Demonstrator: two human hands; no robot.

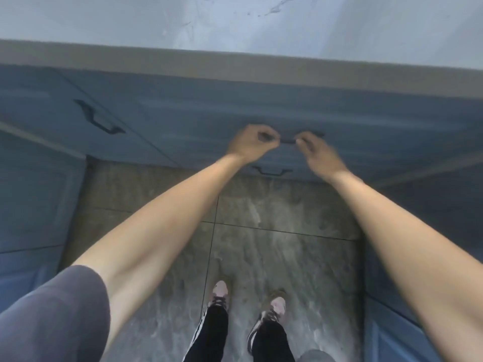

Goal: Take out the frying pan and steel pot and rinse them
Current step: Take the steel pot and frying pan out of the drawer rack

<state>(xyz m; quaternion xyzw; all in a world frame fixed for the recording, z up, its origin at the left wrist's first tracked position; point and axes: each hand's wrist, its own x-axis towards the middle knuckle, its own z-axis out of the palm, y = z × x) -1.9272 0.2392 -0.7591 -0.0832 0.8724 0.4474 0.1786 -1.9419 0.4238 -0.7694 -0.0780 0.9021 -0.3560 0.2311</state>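
Note:
Both my hands reach down to a black handle (287, 140) on a blue drawer front (209, 118) below the counter. My left hand (252, 142) grips the handle's left end with curled fingers. My right hand (317, 150) holds the handle's right end, fingers curled over it. The drawer looks closed. No frying pan or steel pot is in sight. The picture is blurred.
A pale grey countertop (235, 19) runs across the top, with a beige edge (235, 66). Another black handle (98, 118) sits on the cabinet at left, and a lower handle (270, 172) below my hands. Blue cabinets flank the tiled floor (274, 244) where my shoes (248, 301) stand.

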